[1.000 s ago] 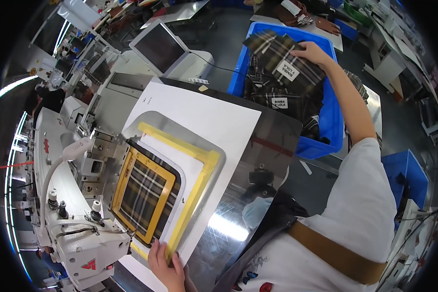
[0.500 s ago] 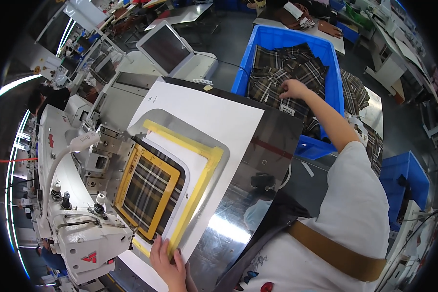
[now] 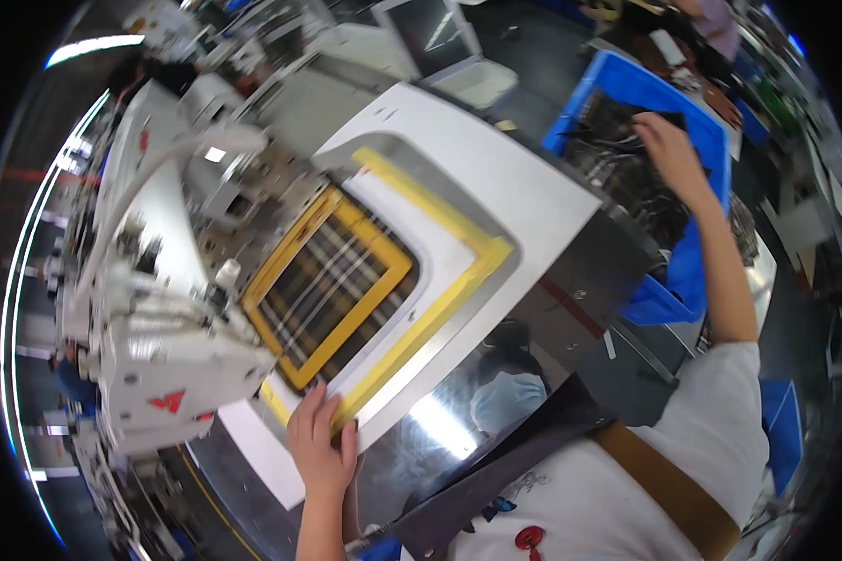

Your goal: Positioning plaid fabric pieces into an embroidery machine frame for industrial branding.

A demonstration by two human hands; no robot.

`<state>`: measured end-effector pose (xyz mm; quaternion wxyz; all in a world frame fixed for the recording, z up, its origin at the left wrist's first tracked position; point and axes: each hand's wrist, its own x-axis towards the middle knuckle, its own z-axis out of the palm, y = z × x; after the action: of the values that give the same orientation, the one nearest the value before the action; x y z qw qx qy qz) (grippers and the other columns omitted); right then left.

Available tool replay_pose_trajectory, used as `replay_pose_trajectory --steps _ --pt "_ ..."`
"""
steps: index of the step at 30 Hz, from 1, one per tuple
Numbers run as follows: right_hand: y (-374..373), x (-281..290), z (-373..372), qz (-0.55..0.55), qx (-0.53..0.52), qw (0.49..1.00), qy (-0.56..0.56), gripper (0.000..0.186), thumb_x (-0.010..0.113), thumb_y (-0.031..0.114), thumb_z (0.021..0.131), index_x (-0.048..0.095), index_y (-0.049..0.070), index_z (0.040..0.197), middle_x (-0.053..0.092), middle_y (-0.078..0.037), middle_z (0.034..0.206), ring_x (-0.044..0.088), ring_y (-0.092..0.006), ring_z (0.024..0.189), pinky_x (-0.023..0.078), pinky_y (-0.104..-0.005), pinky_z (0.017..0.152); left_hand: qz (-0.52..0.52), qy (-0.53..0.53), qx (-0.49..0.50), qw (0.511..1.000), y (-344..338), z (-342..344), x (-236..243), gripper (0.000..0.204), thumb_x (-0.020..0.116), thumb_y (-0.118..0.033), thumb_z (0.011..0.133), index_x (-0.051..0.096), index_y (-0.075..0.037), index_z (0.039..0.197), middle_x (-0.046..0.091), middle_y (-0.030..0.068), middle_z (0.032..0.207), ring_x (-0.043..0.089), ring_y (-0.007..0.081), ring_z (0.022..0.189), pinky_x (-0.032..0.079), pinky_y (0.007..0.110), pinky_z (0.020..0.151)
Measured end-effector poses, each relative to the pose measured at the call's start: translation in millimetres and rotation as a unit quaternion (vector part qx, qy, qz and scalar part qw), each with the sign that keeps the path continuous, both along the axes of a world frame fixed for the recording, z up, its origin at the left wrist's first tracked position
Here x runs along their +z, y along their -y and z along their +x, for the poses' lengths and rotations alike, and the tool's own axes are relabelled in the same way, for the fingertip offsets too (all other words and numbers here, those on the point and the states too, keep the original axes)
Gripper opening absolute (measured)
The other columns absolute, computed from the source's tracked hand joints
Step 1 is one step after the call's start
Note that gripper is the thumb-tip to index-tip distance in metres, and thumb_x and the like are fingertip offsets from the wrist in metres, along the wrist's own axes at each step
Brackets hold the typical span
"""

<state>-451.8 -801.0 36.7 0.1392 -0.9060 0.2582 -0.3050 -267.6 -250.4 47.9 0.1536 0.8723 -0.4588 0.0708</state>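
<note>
Our right hand (image 3: 672, 154), its grip too blurred to tell, has shifted toward the far end of the blue bin (image 3: 664, 304), while our left hand (image 3: 321, 439), well apart, lies open on the yellow-taped template (image 3: 424, 329), presumably steadying the yellow-framed plaid panel (image 3: 323, 285).

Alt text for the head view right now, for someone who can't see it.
A person's left hand rests at the near end of yellow tape, beside a yellow frame over plaid fabric at a white sewing machine. The right hand is over a blue bin of dark plaid pieces; blur hides whether it holds one.
</note>
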Motion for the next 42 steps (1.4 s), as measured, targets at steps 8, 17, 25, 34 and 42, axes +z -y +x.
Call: replay_pose_trajectory --steps 8,17,25,34,42 --pt "-92 91 70 0.192 0.258 0.931 0.171 0.023 0.047 0.019 0.100 0.057 0.001 0.110 0.060 -0.004 0.096 0.056 -0.0085 0.093 0.044 -0.0227 0.082 -0.038 0.008 0.002 0.999 4 8 -6 0.034 0.069 -0.015 0.076 0.063 -0.009 0.109 0.058 0.0093 0.126 0.055 0.0305 0.114 0.042 0.041 0.096" --pt "-236 19 288 0.174 0.509 0.826 -0.167 0.020 0.069 0.019 0.081 0.069 0.003 0.093 0.069 -0.010 0.083 0.066 -0.0235 0.079 0.051 -0.0343 0.072 -0.097 -0.082 0.144 0.981 -13 71 -4 0.024 0.065 -0.009 0.079 0.066 -0.002 0.101 0.063 0.0175 0.109 0.055 0.0367 0.108 0.043 0.040 0.092" --pt "-306 8 326 0.099 0.475 0.868 -0.106 0.011 0.071 0.015 0.074 0.069 0.010 0.083 0.069 -0.009 0.082 0.067 -0.0276 0.082 0.052 -0.0393 0.073 -0.370 -0.374 0.088 0.846 18 146 -43 0.030 0.061 -0.006 0.087 0.058 -0.002 0.116 0.054 0.0134 0.130 0.052 0.0259 0.120 0.035 0.037 0.107" --pt "-305 3 291 -0.067 0.507 0.858 -0.042 0.020 0.068 0.023 0.080 0.066 0.008 0.093 0.062 -0.006 0.102 0.056 -0.0237 0.101 0.043 -0.0373 0.089 -0.138 -0.074 0.067 0.985 29 127 -24 0.033 0.063 -0.006 0.084 0.058 -0.004 0.117 0.057 0.0105 0.128 0.049 0.0287 0.123 0.034 0.040 0.107" --pt "-316 -12 224 -0.025 0.628 0.778 -0.013 0.029 0.066 0.027 0.082 0.067 0.010 0.106 0.056 -0.004 0.108 0.053 -0.0217 0.103 0.040 -0.0374 0.096 -0.125 -0.005 -0.020 0.992 8 137 -52 0.037 0.065 -0.005 0.084 0.056 -0.004 0.120 0.056 0.0098 0.125 0.053 0.0229 0.114 0.040 0.033 0.100"
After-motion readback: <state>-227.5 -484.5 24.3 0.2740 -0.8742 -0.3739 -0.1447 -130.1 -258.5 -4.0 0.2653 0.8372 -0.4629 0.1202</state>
